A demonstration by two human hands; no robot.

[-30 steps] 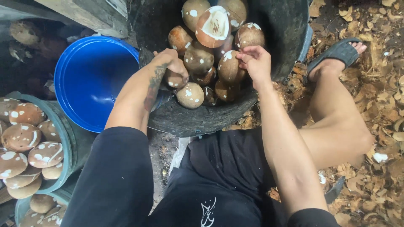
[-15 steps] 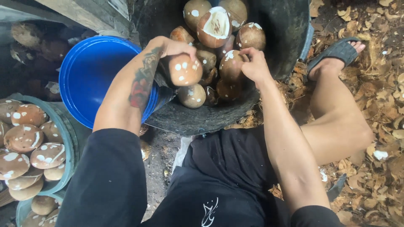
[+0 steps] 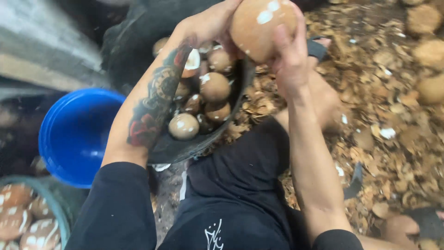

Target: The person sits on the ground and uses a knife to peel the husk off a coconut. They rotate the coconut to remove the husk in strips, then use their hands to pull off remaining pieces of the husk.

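A brown husked coconut [image 3: 262, 27] with white patches is held up between both hands near the top of the view. My left hand [image 3: 210, 21] grips its left side and my right hand [image 3: 289, 51] wraps its right side. Below them a black tub [image 3: 138, 41] holds several more brown coconuts [image 3: 214, 86], some split and showing white flesh.
A blue bucket [image 3: 76, 134] stands left of the tub. A green basket [image 3: 51, 208] with more coconuts is at the bottom left. Brown husk scraps [image 3: 393, 115] cover the ground on the right, where my sandalled foot [image 3: 416, 224] rests.
My left hand lifted a coconut out of the tub, and both hands now hold it raised. The camera has tilted and swung to the right.
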